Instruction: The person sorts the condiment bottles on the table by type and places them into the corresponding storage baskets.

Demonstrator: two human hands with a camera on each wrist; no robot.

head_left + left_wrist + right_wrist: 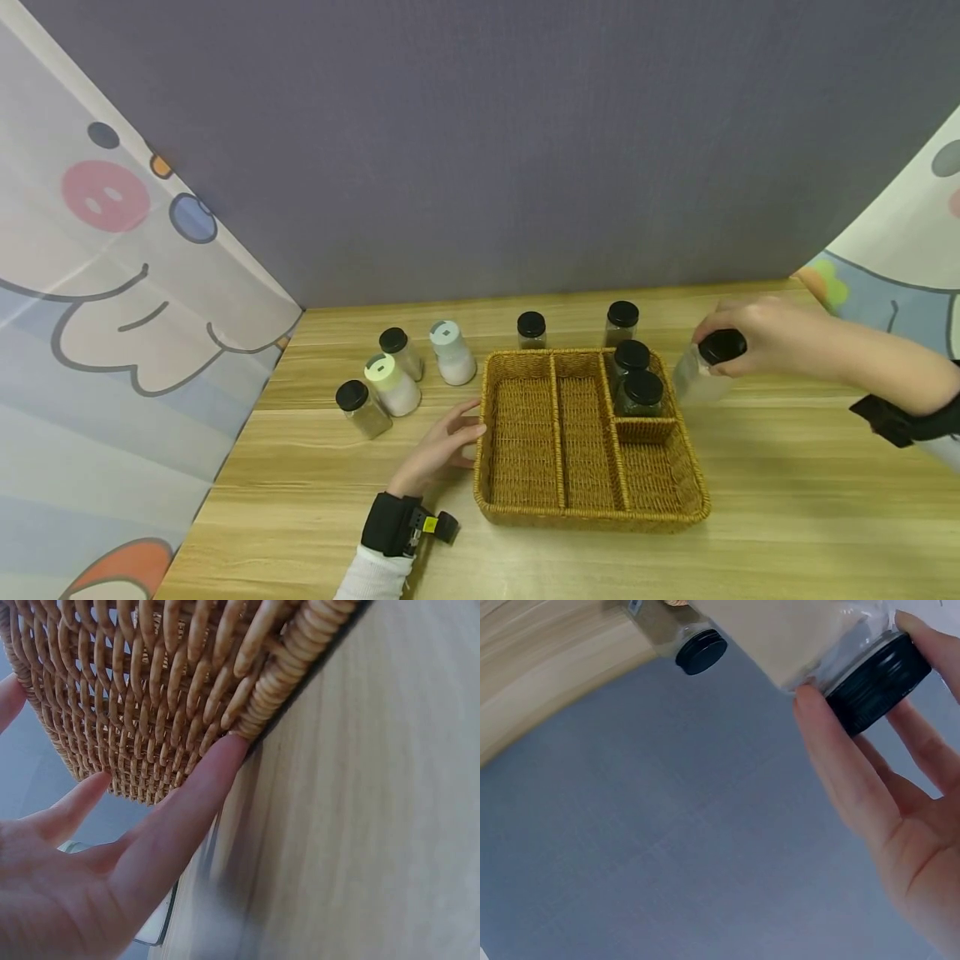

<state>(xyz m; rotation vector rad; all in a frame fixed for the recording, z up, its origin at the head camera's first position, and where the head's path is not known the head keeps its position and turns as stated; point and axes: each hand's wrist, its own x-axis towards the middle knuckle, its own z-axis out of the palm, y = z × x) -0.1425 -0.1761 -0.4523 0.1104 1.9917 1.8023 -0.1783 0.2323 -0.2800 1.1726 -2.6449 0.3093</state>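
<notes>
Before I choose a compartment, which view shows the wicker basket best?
The head view: it shows the basket and its dividers from above. The left wrist view gives only outer weave touched by the left hand; the right wrist view, at most a sliver.

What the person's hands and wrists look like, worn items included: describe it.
The left hand is bare, with a black wristband carrying a small black device marked yellow, and a white sleeve. The right hand is bare too, with a black band and pale cuff.
</notes>
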